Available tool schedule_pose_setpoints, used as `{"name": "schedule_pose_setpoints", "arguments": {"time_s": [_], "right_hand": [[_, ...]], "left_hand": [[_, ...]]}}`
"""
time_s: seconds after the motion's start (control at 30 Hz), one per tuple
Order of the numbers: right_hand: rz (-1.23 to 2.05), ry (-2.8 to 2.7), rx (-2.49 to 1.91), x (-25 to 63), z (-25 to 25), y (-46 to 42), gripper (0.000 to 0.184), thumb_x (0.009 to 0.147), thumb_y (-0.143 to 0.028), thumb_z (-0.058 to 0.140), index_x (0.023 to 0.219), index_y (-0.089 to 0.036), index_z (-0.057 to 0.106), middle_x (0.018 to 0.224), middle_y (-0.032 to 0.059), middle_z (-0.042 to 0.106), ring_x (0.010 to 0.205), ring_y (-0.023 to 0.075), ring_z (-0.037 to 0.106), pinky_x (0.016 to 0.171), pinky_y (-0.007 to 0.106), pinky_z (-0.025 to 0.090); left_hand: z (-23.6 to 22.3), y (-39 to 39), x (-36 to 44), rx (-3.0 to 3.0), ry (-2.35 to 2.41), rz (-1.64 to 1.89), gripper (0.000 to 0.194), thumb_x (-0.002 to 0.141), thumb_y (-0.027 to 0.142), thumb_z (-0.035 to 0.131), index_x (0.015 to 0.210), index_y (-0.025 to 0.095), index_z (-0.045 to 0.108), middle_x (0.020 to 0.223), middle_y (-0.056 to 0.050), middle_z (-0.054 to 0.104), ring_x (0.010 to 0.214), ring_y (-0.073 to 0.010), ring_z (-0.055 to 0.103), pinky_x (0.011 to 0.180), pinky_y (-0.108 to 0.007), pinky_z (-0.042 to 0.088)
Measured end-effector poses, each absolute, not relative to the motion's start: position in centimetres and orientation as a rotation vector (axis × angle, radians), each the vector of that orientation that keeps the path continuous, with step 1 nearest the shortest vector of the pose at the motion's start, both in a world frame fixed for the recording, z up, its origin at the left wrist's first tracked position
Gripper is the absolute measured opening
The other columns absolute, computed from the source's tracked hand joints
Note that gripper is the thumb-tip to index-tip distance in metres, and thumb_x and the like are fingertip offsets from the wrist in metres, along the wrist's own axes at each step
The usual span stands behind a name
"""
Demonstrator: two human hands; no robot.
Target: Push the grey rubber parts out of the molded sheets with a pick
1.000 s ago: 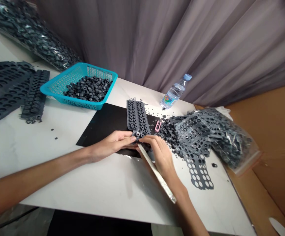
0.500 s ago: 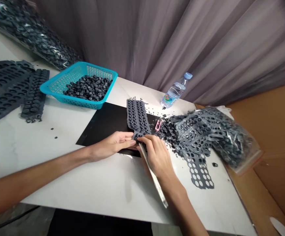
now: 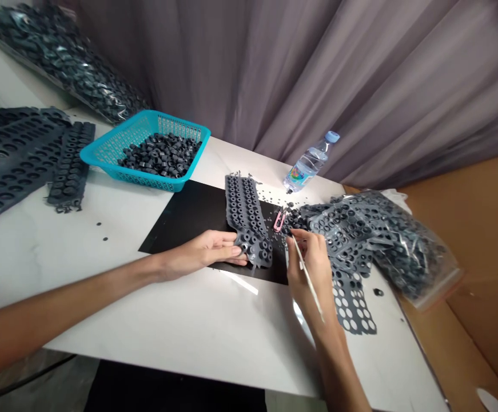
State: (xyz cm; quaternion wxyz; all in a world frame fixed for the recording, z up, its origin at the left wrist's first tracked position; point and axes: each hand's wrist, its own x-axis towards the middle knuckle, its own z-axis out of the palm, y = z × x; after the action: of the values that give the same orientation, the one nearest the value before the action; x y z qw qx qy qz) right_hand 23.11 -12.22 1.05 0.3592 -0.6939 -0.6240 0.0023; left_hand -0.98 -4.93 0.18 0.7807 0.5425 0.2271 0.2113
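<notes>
A strip of dark grey rubber rings (image 3: pixel 249 214) lies on a black mat (image 3: pixel 192 220) in the middle of the white table (image 3: pixel 103 286). My left hand (image 3: pixel 206 254) rests flat on the mat, fingers stretched, its fingertips pressing the near end of the strip. My right hand (image 3: pixel 311 269) sits to the right of the strip, closed on a thin metal blade (image 3: pixel 307 277) whose tip points up toward a pile of loose grey rings (image 3: pixel 295 220). A pink clip (image 3: pixel 279 220) lies just beyond it.
A teal basket (image 3: pixel 103 154) of loose rings stands at the back left. Punched rubber sheets (image 3: pixel 8 154) lie at far left, a bag of rings (image 3: pixel 64 57) behind. Another bag and punched scraps (image 3: pixel 386 240) sit at right, near a water bottle (image 3: pixel 306 166). Curtain behind, cardboard (image 3: pixel 480 229) right.
My right hand has left the strip's near end and moved right with the blade, toward the loose rings. My left hand stays on the strip, which has shifted slightly.
</notes>
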Motion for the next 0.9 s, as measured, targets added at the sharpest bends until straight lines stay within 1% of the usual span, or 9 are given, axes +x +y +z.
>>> {"name": "schedule_pose_setpoints", "arguments": {"time_s": [0.1,0.17,0.3,0.4,0.5,0.63,0.77,0.9], "right_hand": [[0.071,-1.637,-1.853,24.1,0.7,-12.3,0.03,0.106,-0.044,0.048,0.12,-0.019,0.058,0.106,0.0102,0.063,0.088,0.0256,0.064,0.079,0.042,0.051],[0.097,-1.619,-1.823,24.0,0.8,-12.3,0.03,0.105,-0.044,0.05,0.122,-0.02,0.058,0.103,0.0089,0.064,0.089,0.0256,0.064,0.08,0.042,0.051],[0.202,-1.642,-1.618,22.5,1.9,-12.5,0.028,0.103,-0.038,0.057,0.126,-0.022,0.057,0.099,0.0052,0.067,0.085,0.0211,0.064,0.078,0.036,0.052],[0.33,-1.754,-1.475,21.4,2.5,-12.9,0.02,0.101,-0.033,0.062,0.119,-0.024,0.06,0.097,0.0034,0.07,0.082,0.0188,0.066,0.077,0.033,0.054],[0.347,-1.883,-1.375,21.0,2.5,-13.0,0.012,0.101,-0.027,0.062,0.114,-0.024,0.063,0.1,0.004,0.07,0.087,0.0191,0.067,0.079,0.032,0.054],[0.263,-2.045,-1.234,21.0,2.1,-12.6,0.016,0.1,-0.018,0.063,0.115,-0.025,0.062,0.107,0.0055,0.071,0.099,0.0216,0.065,0.089,0.036,0.053],[0.238,-2.103,-1.172,21.2,2.0,-12.4,0.018,0.099,-0.016,0.065,0.115,-0.025,0.063,0.11,0.0057,0.072,0.103,0.0229,0.064,0.091,0.039,0.051],[0.249,-2.106,-1.185,21.2,2.0,-12.4,0.015,0.1,-0.018,0.064,0.113,-0.024,0.062,0.109,0.0061,0.072,0.103,0.0232,0.065,0.091,0.039,0.052]], "left_hand": [[0.2,-4.9,-1.1,1.133,0.484,0.462,0.027,0.101,0.033,0.064,0.118,0.013,0.07,0.13,-0.014,0.072,0.127,-0.0254,0.067,0.117,-0.04,0.046],[0.3,-5.0,-1.0,1.128,0.479,0.465,0.03,0.1,0.033,0.066,0.123,0.014,0.069,0.134,-0.014,0.071,0.127,-0.0252,0.067,0.117,-0.04,0.046],[0.6,-5.1,-0.9,1.149,0.446,0.479,0.041,0.095,0.029,0.073,0.134,0.016,0.067,0.138,-0.014,0.069,0.126,-0.0258,0.067,0.116,-0.041,0.046],[0.6,-5.1,-0.7,1.127,0.446,0.512,0.044,0.094,0.027,0.074,0.136,0.016,0.066,0.137,-0.015,0.069,0.125,-0.0273,0.067,0.116,-0.045,0.046],[0.5,-5.1,-0.6,1.1,0.455,0.544,0.042,0.093,0.026,0.074,0.133,0.014,0.066,0.135,-0.016,0.07,0.123,-0.0285,0.069,0.114,-0.047,0.047],[0.3,-5.1,-0.5,1.076,0.457,0.574,0.036,0.093,0.025,0.075,0.126,0.014,0.068,0.129,-0.016,0.073,0.12,-0.0288,0.07,0.112,-0.047,0.048],[0.0,-5.2,-0.5,1.064,0.499,0.599,0.027,0.091,0.028,0.076,0.113,0.013,0.071,0.119,-0.014,0.077,0.115,-0.029,0.072,0.11,-0.048,0.05],[-0.1,-5.1,-0.5,1.054,0.502,0.588,0.029,0.091,0.029,0.076,0.114,0.012,0.069,0.116,-0.015,0.078,0.111,-0.0285,0.074,0.108,-0.048,0.051]]}}
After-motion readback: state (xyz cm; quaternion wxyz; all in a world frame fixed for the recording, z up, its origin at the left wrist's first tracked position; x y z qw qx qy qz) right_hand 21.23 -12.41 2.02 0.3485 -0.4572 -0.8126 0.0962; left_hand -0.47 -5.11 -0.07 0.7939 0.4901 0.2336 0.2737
